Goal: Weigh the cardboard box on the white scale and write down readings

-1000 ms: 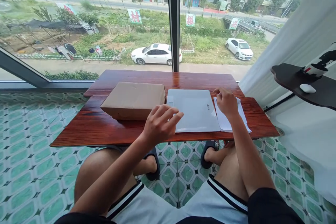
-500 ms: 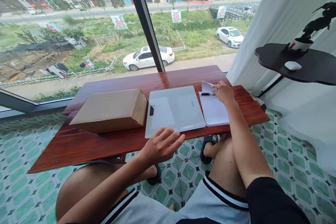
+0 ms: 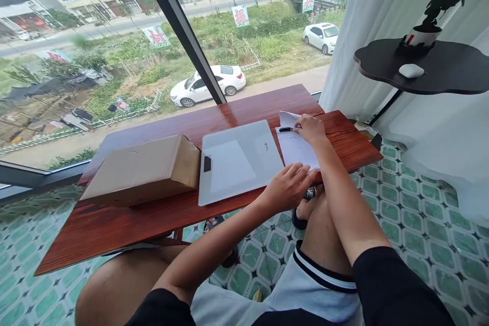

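A white notebook point(image 3: 298, 148) with writing on its upper part lies at the right of the wooden table, its top sheet point(image 3: 289, 118) curled up at the far end. A black pen point(image 3: 284, 129) rests across the page there. At its right end, the fingers of my right hand point(image 3: 311, 128) are closed in a pinch, partly hiding the pen and the sheet. My left hand point(image 3: 289, 186) is open, palm down and fingers stretched, over the notebook's near edge. Left of the notebook lies a flat silver-grey panel point(image 3: 239, 158) with a small dark display, like a scale.
A brown cardboard box point(image 3: 139, 168) stands on the left of the table point(image 3: 126, 229). To the right is a dark side stand point(image 3: 451, 69) with a potted plant point(image 3: 424, 35) and a white mouse-like object point(image 3: 411, 71). A window frame point(image 3: 179, 25) rises behind the table.
My left hand has moved right, from the panel's front edge to the notebook's near edge. My right hand has come closer to the pen. The view has shifted and tilted slightly.
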